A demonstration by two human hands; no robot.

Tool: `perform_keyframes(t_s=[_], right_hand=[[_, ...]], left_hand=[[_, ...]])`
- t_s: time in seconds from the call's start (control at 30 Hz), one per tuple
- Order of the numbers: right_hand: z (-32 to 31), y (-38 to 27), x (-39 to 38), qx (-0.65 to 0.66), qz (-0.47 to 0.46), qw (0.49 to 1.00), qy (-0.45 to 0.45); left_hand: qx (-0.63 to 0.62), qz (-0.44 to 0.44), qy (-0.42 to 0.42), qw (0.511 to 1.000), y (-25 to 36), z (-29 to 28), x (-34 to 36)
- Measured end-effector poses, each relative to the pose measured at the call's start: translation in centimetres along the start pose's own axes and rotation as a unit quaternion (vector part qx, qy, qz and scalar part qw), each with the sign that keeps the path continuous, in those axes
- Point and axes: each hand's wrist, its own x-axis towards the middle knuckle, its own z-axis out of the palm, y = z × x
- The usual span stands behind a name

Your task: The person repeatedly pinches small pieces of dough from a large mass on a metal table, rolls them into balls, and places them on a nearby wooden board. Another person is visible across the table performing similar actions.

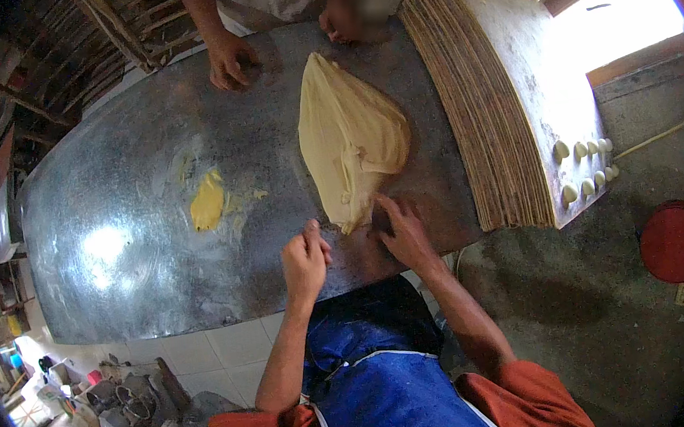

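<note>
A thin, pale yellow sheet of dough (354,122) lies stretched and folded on the dark metal table, with a point at its far end and ridges toward its near end. My left hand (305,262) is closed beside the near tip of the dough, a small gap apart from it, and nothing shows in it. On the other side, my right hand (405,232) has its thumb and forefinger apart. Its forefinger tip is at the dough's near right edge; whether it touches cannot be told.
A smear of yellow fat (207,202) sits on the metal table (125,185) left of the dough. Another person's hand (230,62) rests at the far edge. At right stands a stack of wooden boards (483,101) with small white knobs. A red round object (678,240) is farther right.
</note>
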Motion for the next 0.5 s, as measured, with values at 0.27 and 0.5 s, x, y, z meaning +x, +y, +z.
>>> perform_keyframes(t_s=[0.27, 0.5], right_hand=[[-0.4, -1.9, -4.0, 0.114, -0.103, 0.988, -0.005], [-0.7, 0.7, -2.6, 0.536, 0.318, 0.663, -0.415]], left_hand=[[-0.391, -0.154, -0.125, 0.899, 0.0, 6.9, -1.9], [-0.383, -0.144, -0.23, 0.883, -0.4, 6.3, -3.7]])
